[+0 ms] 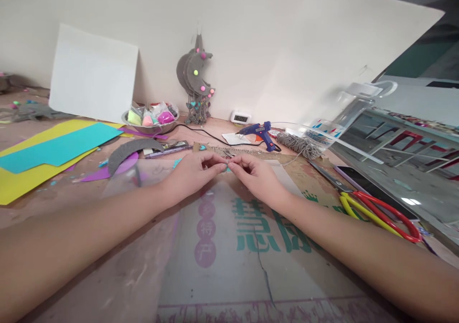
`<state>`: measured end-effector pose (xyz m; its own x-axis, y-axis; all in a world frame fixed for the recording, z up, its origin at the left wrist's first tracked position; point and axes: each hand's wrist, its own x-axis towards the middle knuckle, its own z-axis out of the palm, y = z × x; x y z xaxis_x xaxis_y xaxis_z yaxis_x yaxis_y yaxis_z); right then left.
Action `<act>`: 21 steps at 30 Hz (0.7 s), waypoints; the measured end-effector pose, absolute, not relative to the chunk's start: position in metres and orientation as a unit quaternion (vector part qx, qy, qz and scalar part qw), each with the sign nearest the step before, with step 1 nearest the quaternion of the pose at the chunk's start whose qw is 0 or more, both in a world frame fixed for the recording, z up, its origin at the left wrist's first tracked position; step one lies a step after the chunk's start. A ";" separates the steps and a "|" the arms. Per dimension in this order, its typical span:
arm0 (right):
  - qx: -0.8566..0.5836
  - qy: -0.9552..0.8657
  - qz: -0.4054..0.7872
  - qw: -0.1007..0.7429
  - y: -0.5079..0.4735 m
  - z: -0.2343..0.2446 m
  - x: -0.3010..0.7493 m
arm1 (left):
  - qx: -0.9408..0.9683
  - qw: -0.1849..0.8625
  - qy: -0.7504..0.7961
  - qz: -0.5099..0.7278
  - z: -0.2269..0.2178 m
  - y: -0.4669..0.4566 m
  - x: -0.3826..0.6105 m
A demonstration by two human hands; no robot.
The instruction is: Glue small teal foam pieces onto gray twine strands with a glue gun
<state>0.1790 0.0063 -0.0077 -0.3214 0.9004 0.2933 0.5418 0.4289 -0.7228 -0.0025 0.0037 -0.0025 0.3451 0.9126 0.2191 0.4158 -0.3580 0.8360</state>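
My left hand [191, 177] and my right hand [257, 177] meet over the middle of the work surface, thumbs and forefingers pinched. Between their fingertips is a small teal piece [227, 168], mostly hidden, so its kind cannot be made out. Beneath the hands lies a printed cardboard sheet [218, 280] under a clear plastic cover. A loose grey string [263, 265] rests across it, nearer to me. To the left of my left hand is a grey crescent [131, 151] on purple sheet scraps.
At the back stand a bowl of colourful clay packets [150, 126], a moon-shaped hanging ornament [195, 74] and a small digital clock [241, 117]. A blue glue gun [263, 134], grey yarn [297, 143], scissors [373, 210] and a phone [376, 189] lie right; coloured sheets [60, 146] left.
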 end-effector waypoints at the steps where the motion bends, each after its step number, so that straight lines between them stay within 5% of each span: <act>1: -0.469 -0.771 0.256 0.346 0.006 -0.008 0.179 | 0.744 0.345 0.449 0.356 -0.002 0.003 -0.002; 21: -0.461 -0.761 0.293 0.350 0.007 -0.010 0.178 | 0.783 0.284 0.456 0.315 -0.005 0.005 0.000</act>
<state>0.1775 0.0071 -0.0095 -0.3303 0.9068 0.2619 0.4971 0.4030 -0.7684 -0.0003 0.0051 -0.0053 0.3856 0.8925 0.2341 0.5352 -0.4231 0.7312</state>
